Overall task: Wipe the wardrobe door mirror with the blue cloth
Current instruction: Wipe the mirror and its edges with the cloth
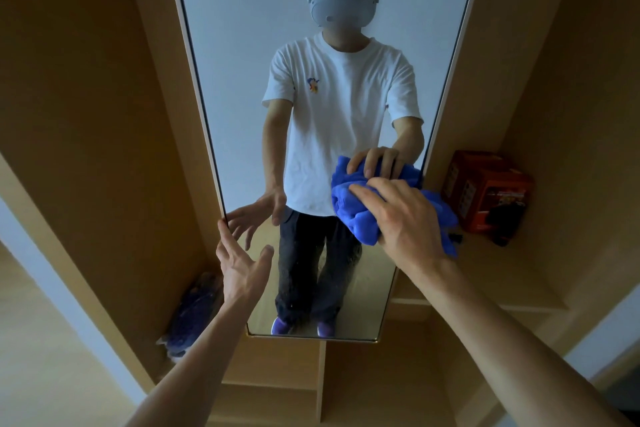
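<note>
Right hand [410, 222], centre right of frame, fingers curled round the bunched blue cloth [353, 215], holds it against the mirror [242, 80] near its right edge. Left hand [242, 269], lower centre, spread, fingertips at the mirror's left edge. Cloth judged soft, light; best gripped as a wad. Red box [485, 191] just right of the cloth could be knocked; bluish bag [194, 315] lower left.

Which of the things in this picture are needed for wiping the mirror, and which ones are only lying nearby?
Belong to the job:
mirror
blue cloth, bunched against the glass
right hand, holding the cloth
left hand, open, at the mirror's left edge

Just lying about:
red box on the shelf at the right
bluish bundle low at the left, too blurred to identify
</note>
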`<state>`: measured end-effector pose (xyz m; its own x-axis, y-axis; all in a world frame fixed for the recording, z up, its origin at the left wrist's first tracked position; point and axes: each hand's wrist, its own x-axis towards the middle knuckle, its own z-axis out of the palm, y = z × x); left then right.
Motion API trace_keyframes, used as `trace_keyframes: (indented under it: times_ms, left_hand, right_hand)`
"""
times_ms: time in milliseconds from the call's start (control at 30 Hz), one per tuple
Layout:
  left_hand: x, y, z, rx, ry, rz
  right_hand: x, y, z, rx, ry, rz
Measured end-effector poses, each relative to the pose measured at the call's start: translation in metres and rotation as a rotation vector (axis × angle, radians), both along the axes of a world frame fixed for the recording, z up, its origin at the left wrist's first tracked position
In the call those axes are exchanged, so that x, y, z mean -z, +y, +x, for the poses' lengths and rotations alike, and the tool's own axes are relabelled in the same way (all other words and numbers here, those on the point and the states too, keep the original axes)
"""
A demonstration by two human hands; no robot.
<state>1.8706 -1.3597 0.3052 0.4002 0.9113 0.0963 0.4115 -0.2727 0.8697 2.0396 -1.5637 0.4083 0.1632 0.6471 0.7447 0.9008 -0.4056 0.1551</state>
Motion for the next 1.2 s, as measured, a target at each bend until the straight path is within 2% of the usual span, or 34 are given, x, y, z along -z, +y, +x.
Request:
trace_keyframes:
  times_ms: [233,400,533,767,1033,1200]
  left_hand:
    - [0.004,0.003,0.001,-0.008,0.005,0.006]
    - [0.002,0.003,-0.003,0.007,-0.019,-0.023]
    - [-0.001,0.004,-0.007,0.019,-0.009,-0.035]
    - [-0.002,0.002,-0.008,0.025,-0.013,-0.037]
    - [-0.001,0.004,-0.009,0.029,-0.005,-0.013]
    - [0.000,0.005,-0.010,0.033,0.004,-0.005]
  right_hand:
    - [0.057,-0.009,-0.003,-0.008,0.078,-0.160]
    - [0.053,-0.012,0.000,-0.037,0.143,-0.171]
    - [0.029,-0.017,0.004,-0.067,0.224,-0.092]
    - [-0.014,-0.022,0.011,0.004,0.148,0.189]
    - [0.028,-0.017,0.012,0.132,0.107,0.273]
    - [0.061,-0.021,0.008,0.174,0.243,0.228]
